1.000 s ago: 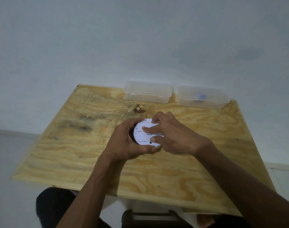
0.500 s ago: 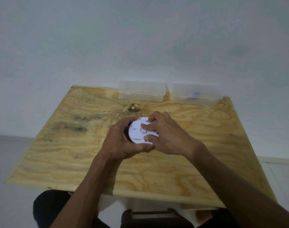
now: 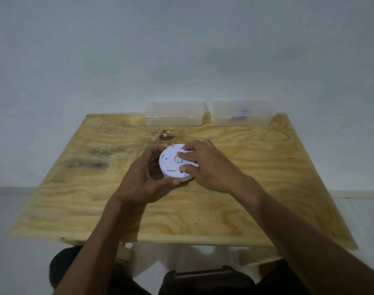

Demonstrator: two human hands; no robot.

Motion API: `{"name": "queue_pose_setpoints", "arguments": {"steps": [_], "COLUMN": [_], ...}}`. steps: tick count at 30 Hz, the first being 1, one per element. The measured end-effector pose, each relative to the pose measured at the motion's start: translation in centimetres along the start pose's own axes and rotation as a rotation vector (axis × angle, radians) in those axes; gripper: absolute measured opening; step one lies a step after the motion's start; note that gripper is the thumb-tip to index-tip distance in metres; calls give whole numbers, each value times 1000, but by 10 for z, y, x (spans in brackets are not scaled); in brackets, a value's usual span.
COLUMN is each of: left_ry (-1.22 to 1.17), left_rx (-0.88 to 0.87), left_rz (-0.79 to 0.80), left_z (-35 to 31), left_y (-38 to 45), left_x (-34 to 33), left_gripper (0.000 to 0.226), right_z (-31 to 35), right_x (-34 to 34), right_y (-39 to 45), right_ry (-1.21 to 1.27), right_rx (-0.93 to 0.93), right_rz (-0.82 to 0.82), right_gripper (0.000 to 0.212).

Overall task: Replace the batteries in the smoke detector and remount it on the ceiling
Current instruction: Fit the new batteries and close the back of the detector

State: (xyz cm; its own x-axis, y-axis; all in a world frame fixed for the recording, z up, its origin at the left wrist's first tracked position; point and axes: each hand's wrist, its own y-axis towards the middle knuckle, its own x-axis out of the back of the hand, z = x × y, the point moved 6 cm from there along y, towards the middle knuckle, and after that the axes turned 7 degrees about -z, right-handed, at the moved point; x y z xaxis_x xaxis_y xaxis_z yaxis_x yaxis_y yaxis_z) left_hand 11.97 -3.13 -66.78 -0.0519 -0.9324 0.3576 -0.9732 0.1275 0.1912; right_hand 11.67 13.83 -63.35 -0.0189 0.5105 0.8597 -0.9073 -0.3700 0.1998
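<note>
A wooden table (image 3: 267, 188) stands against a plain pale wall (image 3: 181, 50). Dark smudges mark the wood near its left edge. At the far edge sit two clear plastic boxes, the left box (image 3: 174, 114) and the right box (image 3: 243, 116), which has something blue inside.

Near the middle of the table, the left hand (image 3: 143, 179) curls around the left side of the round white smoke detector (image 3: 171, 162). The right hand (image 3: 209, 165) lies on top with its fingers pressing its flat face. Since a moment ago the detector has tipped more to the left. It is round, with its flat face pointing up and left.
</note>
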Motion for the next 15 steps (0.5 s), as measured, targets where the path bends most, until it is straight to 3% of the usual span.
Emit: {"name": "queue_pose_setpoints", "arguments": {"steps": [4, 9, 15], "left_ry": [-41, -137, -262], "left_rx": [22, 46, 71], "left_rz": [-13, -64, -98], "left_z": [-4, -9, -7], "left_y": [0, -2, -3], "left_x": [-1, -7, -16], "left_gripper": [82, 50, 45], "right_z": [2, 5, 0], "right_x": [-2, -3, -17], "right_y": [-10, -26, -25], "right_ry": [8, 47, 97], "right_rx": [11, -2, -12], "right_rz": [-40, -29, -135], "right_gripper": [38, 57, 63]}}
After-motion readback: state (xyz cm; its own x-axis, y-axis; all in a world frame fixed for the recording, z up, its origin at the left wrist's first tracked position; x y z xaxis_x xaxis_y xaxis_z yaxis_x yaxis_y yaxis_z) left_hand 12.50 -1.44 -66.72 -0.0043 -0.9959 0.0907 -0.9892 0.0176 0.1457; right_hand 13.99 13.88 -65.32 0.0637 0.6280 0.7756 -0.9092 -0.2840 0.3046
